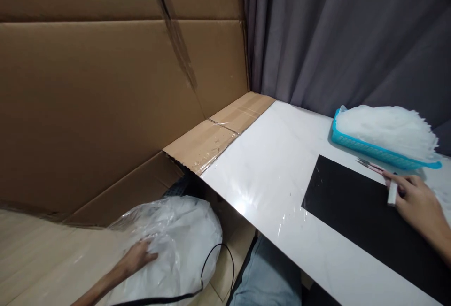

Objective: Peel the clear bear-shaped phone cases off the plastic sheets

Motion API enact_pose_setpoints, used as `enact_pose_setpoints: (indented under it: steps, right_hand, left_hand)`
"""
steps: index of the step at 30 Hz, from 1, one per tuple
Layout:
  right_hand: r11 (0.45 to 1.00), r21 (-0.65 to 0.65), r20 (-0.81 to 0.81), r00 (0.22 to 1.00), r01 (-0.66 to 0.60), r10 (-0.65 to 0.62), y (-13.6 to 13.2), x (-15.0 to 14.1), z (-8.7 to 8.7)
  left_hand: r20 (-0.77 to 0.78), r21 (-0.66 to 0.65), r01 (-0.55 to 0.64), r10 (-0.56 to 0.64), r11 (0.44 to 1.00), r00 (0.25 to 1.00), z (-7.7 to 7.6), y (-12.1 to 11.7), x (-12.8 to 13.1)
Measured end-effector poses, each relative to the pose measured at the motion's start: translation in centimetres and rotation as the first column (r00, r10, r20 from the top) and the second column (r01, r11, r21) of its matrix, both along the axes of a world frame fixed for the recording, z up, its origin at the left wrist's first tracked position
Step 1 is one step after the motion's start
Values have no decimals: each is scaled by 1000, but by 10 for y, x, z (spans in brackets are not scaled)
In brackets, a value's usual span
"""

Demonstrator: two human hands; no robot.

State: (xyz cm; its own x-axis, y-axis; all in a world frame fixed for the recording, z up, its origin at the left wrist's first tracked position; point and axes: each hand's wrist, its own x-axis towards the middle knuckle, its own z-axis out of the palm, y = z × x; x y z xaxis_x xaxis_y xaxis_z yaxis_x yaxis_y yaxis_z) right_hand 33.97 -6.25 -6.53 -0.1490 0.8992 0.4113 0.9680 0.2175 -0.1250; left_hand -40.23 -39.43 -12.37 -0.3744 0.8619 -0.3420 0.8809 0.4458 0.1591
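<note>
My left hand (138, 258) reaches down to the floor and rests on a large clear plastic bag (176, 240) full of white material, fingers curled against the plastic. My right hand (414, 198) lies on the black mat (352, 207) on the white table (268, 174). It pinches a small white object (392, 194). Small scissors with pink handles (371, 166) lie just beyond its fingertips.
A turquoise basket (369, 149) heaped with thin white sheets stands at the table's far right. Big cardboard panels (105, 85) line the left wall and floor. A grey curtain (334, 38) hangs behind. A black cable (211, 273) loops beside the bag. My knee in jeans (268, 278) is under the table.
</note>
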Motion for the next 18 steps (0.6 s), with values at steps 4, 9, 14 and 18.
enact_pose_setpoints:
  steps: [4,9,14,18]
  right_hand:
    - [1000,-7,-9,1000,-25,25,2,-2,-1]
    - [1000,-6,14,1000,-5,5,2,-2,-1]
    - [1000,5,31,1000,0,0,1,-1,-2]
    - [1000,21,38,999,-11,10,2,0,-4]
  left_hand:
    - [66,62,50,-54,997,996,4,-12,-21]
    - [83,153,127,-141,980,987,33,-25,-25]
    - [-30,189,140,-137,972,990,91,-10,-16]
    - [-222,259,142,-84,955,971,138,12,-19]
